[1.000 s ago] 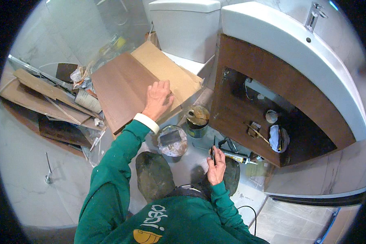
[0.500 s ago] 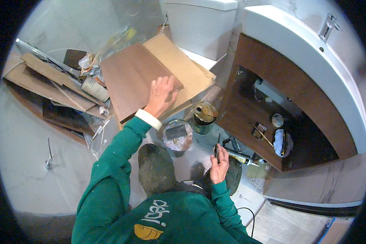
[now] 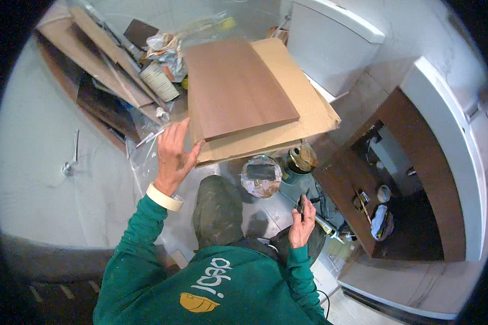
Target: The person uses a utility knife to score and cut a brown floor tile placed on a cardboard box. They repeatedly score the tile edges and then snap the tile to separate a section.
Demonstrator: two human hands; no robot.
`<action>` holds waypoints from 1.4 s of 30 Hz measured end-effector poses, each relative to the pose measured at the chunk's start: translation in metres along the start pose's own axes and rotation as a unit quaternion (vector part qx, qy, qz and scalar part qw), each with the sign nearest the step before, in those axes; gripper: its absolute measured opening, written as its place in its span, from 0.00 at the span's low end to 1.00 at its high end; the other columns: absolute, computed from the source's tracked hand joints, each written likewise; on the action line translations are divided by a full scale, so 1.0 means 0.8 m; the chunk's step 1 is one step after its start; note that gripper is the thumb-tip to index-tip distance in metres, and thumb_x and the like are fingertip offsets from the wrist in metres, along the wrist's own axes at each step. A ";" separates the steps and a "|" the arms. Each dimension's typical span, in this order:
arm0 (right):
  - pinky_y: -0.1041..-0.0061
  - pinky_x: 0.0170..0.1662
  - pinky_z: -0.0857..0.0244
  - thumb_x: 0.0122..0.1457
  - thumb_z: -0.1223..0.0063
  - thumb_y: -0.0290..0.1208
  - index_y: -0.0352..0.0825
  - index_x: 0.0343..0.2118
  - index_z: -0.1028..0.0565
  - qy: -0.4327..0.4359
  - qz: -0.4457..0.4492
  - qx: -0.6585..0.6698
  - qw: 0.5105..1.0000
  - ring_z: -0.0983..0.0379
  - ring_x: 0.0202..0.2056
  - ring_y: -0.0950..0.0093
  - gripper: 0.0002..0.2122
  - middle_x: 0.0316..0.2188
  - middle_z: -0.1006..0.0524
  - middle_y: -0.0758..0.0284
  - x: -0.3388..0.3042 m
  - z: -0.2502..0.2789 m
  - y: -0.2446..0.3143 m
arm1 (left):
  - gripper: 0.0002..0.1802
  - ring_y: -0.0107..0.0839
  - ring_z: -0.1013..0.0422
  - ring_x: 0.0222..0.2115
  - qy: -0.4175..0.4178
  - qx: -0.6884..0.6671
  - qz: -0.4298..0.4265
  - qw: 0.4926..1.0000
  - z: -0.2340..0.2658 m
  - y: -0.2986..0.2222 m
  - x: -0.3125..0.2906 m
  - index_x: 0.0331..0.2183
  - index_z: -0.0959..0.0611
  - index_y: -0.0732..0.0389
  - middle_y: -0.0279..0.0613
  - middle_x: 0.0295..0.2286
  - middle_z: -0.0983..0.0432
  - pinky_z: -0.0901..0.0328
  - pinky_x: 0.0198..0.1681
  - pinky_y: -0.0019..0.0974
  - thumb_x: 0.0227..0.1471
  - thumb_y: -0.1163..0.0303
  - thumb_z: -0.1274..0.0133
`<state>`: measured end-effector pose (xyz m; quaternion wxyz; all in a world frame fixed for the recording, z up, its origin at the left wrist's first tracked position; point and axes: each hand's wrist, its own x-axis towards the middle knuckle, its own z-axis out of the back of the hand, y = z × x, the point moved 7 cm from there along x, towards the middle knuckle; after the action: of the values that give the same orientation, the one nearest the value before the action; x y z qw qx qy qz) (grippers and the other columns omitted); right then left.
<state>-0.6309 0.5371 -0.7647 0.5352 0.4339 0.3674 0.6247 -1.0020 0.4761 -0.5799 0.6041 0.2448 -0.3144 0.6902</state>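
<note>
A flat brown wood-look panel (image 3: 238,89) lies on a sheet of cardboard (image 3: 309,103) in front of me. My left hand (image 3: 173,154) is open beside the panel's near left corner, fingers stretched forward and thumb reaching that corner. Whether the thumb presses on it I cannot tell. Around my left wrist sits a cream ring (image 3: 164,197) like a roll of tape. My right hand (image 3: 302,226), over my right thigh, is closed on a small dark object (image 3: 300,204) whose kind I cannot make out. Between the hands stands a round smeared container (image 3: 261,184) with a dark rectangle on top.
An open can (image 3: 302,158) stands right of the container. A sealant tube (image 3: 326,226) lies near my right hand. At right is a brown vanity cabinet (image 3: 341,187) under a white sink (image 3: 444,114). Broken boards (image 3: 100,59) lean at left; a toilet tank (image 3: 333,38) stands behind.
My left hand has come off the panel's top and moved left to its near left corner. The view has turned rightward-tilted, shifting everything. My right hand keeps its small dark object.
</note>
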 end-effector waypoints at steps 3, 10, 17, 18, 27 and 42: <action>0.65 0.65 0.43 0.56 0.46 0.24 0.35 0.61 0.29 0.025 0.008 0.018 0.999 0.34 0.59 0.58 0.27 0.57 0.31 0.54 0.002 -0.015 0.012 | 0.32 0.47 0.29 0.44 -0.008 -0.011 0.024 1.000 0.013 0.005 -0.019 0.53 0.24 0.66 0.52 0.43 0.24 0.38 0.45 0.45 0.45 0.68 0.36; 0.69 0.64 0.45 0.56 0.48 0.22 0.32 0.60 0.28 0.050 0.007 0.006 0.999 0.35 0.60 0.62 0.26 0.56 0.30 0.56 -0.006 -0.036 0.031 | 0.31 0.47 0.30 0.43 0.018 -0.079 -0.005 0.997 -0.005 -0.028 -0.030 0.53 0.22 0.60 0.50 0.43 0.26 0.37 0.47 0.47 0.44 0.71 0.36; 0.66 0.65 0.43 0.56 0.46 0.24 0.36 0.62 0.29 0.058 0.001 -0.012 0.998 0.34 0.59 0.58 0.27 0.57 0.31 0.55 -0.017 -0.037 0.017 | 0.31 0.46 0.30 0.43 0.049 -0.092 0.009 0.995 -0.019 -0.028 -0.025 0.52 0.21 0.61 0.49 0.41 0.27 0.37 0.46 0.46 0.42 0.71 0.35; 0.66 0.65 0.43 0.56 0.46 0.24 0.36 0.61 0.29 0.058 0.004 -0.014 0.998 0.34 0.59 0.58 0.27 0.57 0.31 0.54 -0.018 -0.036 0.016 | 0.32 0.46 0.30 0.43 0.042 -0.089 0.007 0.995 -0.019 -0.029 -0.026 0.53 0.21 0.60 0.49 0.41 0.27 0.37 0.46 0.46 0.42 0.71 0.35; 0.65 0.64 0.42 0.56 0.46 0.27 0.33 0.62 0.30 0.078 0.031 -0.016 0.996 0.34 0.60 0.56 0.27 0.57 0.31 0.53 -0.009 -0.044 0.047 | 0.28 0.44 0.30 0.41 0.027 -0.089 0.002 0.996 -0.020 -0.030 -0.028 0.48 0.19 0.61 0.46 0.39 0.26 0.37 0.44 0.45 0.41 0.72 0.35; 0.54 0.63 0.44 0.47 0.40 0.29 0.32 0.64 0.36 0.141 0.524 -0.222 0.810 0.40 0.62 0.54 0.36 0.64 0.35 0.57 0.082 -0.193 0.258 | 0.36 0.40 0.25 0.48 0.085 -0.472 0.309 0.821 -0.074 0.035 -0.065 0.58 0.27 0.74 0.53 0.47 0.22 0.29 0.49 0.39 0.46 0.75 0.38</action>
<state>-0.8511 0.5703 -0.6188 0.1508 0.3372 0.0071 0.9292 -1.0195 0.4820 -0.6614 0.4251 -0.2399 -0.6079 0.6262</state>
